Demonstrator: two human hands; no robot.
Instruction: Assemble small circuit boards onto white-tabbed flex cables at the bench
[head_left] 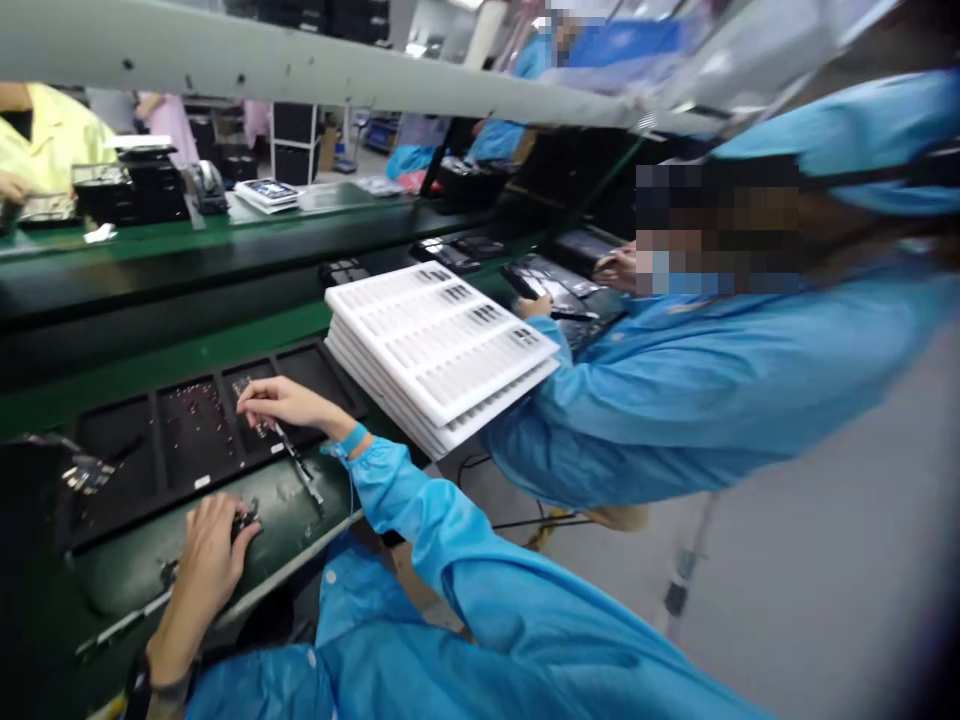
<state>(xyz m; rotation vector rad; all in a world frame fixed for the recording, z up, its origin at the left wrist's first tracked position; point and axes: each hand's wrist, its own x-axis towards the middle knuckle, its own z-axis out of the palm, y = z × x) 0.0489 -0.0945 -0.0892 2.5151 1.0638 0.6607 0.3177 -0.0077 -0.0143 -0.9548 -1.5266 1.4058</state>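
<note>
My left hand (206, 545) is low over the green work surface, its thumb and fingers closed on a small dark part with metallic bits (246, 518). Over a compartment of a long black divided tray (201, 483), my right hand (277, 402) has its fingertips pinched together; whatever is between them is too small to make out. Small loose pieces (262, 430) lie in that compartment below the fingers. A thin dark-and-silver strip (301, 472) runs from under my right hand toward the bench edge. Another thin strip (124, 630) lies beside my left wrist.
Stacked white slotted trays (442, 345) stand at my right, jutting past the bench edge. A co-worker in a blue smock (675, 370) sits beyond them, hands at black trays. Small metallic parts (88, 475) lie at the tray's left end. A grey beam (300, 80) crosses overhead.
</note>
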